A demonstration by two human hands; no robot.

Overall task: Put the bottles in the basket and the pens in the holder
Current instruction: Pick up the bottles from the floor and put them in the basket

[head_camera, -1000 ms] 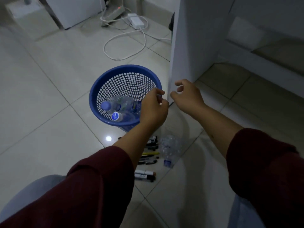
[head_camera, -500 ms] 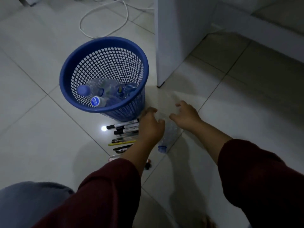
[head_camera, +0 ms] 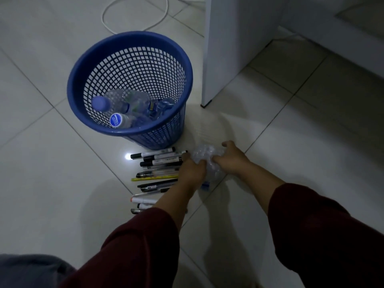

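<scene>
You're on the bottle step: both hands are down on the floor around the last loose bottle (head_camera: 207, 163), a clear crumpled one lying just right of the pens (head_camera: 158, 173). Your left hand (head_camera: 192, 170) is wrapped over its left side, fingers curled onto the plastic. Your right hand (head_camera: 230, 157) is cupped on its right side, fingers bent over the top. Both look closed on it, though it looks not yet lifted. Its blue cap end (head_camera: 205, 186) pokes out toward you between the wrists.

The basket (head_camera: 128, 129) stands just up and left of your hands, near but not touching them, with several bottles already inside.

Next move, as I judge it: lift the bottle clear, carry it up-left over the rim and drop it in. Thin crushed plastic will give under a squeeze, so hold it lightly. Mind the pens; your left forearm crosses over their right ends and a sweep could scatter them.

After that the pens remain, lined up in a row beside the basket foot. No holder is in view, so I can't tell where they go.
</scene>
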